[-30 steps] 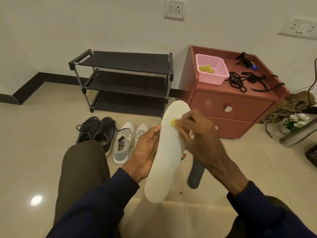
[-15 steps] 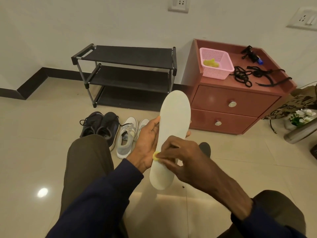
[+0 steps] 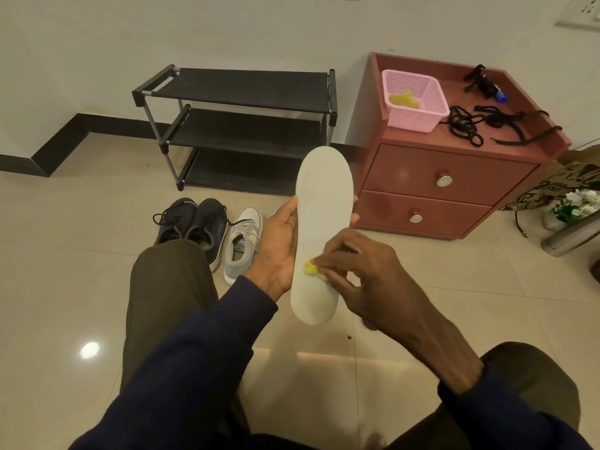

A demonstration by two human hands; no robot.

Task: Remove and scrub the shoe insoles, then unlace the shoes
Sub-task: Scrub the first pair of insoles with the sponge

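- Fingers [image 3: 337,256] of the right hand [image 3: 367,277] are bunched together, pinching a small yellow scrub pad [image 3: 313,269] and pressing it on the white insole [image 3: 323,219]. The left hand [image 3: 279,251] grips the insole by its edges, thumb on the near side and fingertips wrapped behind.
- The red cabinet [image 3: 422,170] has not changed in the last second: its top surface carries loose black laces [image 3: 464,126] and a pink basket [image 3: 412,120] with another yellow piece inside.
- The dark shoes [image 3: 194,225] and white shoes [image 3: 242,245] sit side by side on the floor, untouched and, as far as shows, laced. Unlacing them looks not yet begun.
- The insole is held in the air above the person's knees, toe end up. A second ago it leaned to the right; now it stands nearly upright.
- The scrub pad was near the toe end a second ago and had dropped to the lower half by half a second ago. It is there now, near the left edge and above the heel. One stroke has run down the length, so scrubbing is under way and this face is probably mostly covered.
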